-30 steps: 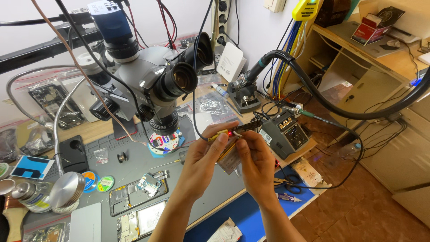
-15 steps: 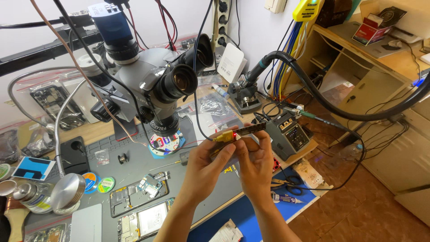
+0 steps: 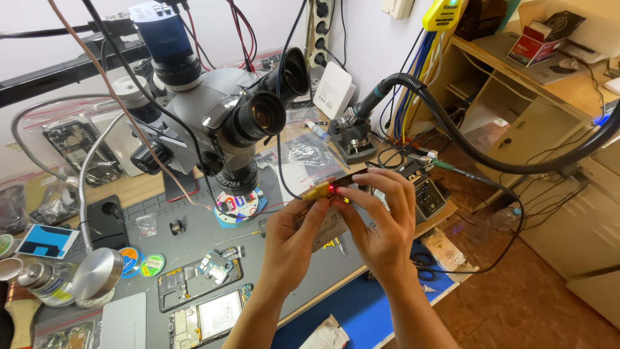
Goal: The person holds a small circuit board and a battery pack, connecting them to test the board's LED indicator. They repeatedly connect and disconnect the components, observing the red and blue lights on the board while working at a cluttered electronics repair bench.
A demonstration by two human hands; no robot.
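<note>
So I've got both hands up off the counter (image 3: 387, 304) now, pinching this little yellow tester (image 3: 321, 191) between them. My left hand (image 3: 294, 242) has it from below and the side, fingers curled snug around the near end. My right hand (image 3: 381, 223) is closed on the far end, thumb and fingertips right at the red light (image 3: 331, 188). A second ago the hands sat a bit lower and the tester was more tilted. Now it's lifted and closer to level, and the red glow shows plainly, so I'd guess it's powered and reading something. There's a pale flat piece (image 3: 329, 226) behind my fingers too, but I can't tell exactly what it is or which hand carries it.

Just under my wrists is the grey mat (image 3: 129, 317) with an opened phone (image 3: 216, 313) and a small board (image 3: 213, 264) lying on it. Left of that are a metal tin (image 3: 97, 271) and some solder reels (image 3: 142, 262). Further back the microscope (image 3: 226, 123) hangs over the mat, eyepieces pointing my way. Beyond my right hand sit the soldering station (image 3: 429, 194) and the iron stand (image 3: 352, 136), with the black hose (image 3: 491, 155) arcing off to the right.
</note>
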